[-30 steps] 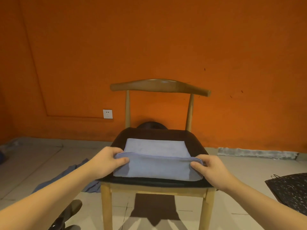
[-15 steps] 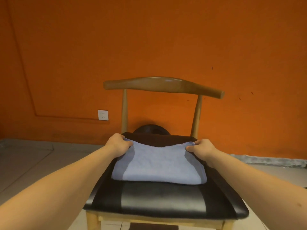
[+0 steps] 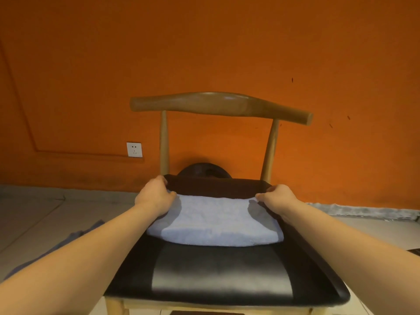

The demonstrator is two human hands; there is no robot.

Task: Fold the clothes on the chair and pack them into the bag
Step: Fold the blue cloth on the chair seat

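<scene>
Fingertips: your left grip [image 3: 154, 196] and right grip [image 3: 278, 197] hide theirs at the far edge of the blue cloth [image 3: 216, 221].
Chair legs [image 3: 114, 306]: cut off by the bottom edge.
Dark round thing [image 3: 204, 170]: half hidden behind the seat [image 3: 218, 269]; can't tell what it is.
Floor cloth [image 3: 77, 235]: mostly behind your left forearm.

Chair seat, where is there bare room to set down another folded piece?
The front half of the seat is bare, from the near edge of the blue cloth to the front rim. A thin strip lies bare behind it. The far corners are crowded: left hand and right hand pinch them.
</scene>
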